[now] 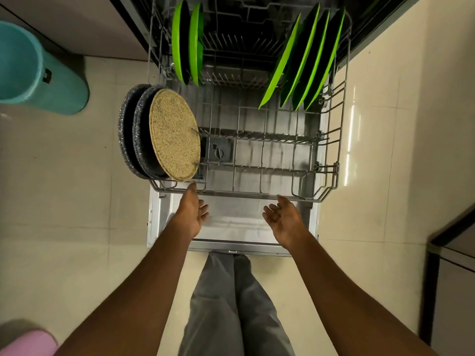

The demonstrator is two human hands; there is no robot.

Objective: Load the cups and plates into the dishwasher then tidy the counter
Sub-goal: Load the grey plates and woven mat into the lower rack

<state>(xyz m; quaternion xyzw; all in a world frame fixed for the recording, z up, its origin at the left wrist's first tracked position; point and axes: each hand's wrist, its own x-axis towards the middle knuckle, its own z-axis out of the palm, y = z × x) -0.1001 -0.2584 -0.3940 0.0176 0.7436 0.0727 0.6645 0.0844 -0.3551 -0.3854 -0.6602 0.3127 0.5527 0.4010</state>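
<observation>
The dishwasher's lower wire rack [257, 195] is pulled out over the open door [236, 222]. Several green plates stand in it: two at the back left [187, 42], more leaning at the back right [305, 60]. At the front left stand two dark speckled plates [133, 129] and a beige speckled plate [174, 134]. My left hand [191, 211] hovers just before the rack's front rail, fingers relaxed, holding nothing. My right hand [284, 217] is held palm up near the rail, open and empty.
A teal bin [38, 70] stands on the tiled floor at the left. A pink object [25, 341] shows at the bottom left corner. A dark-edged cabinet [452, 265] stands at the right. My legs stand in front of the door.
</observation>
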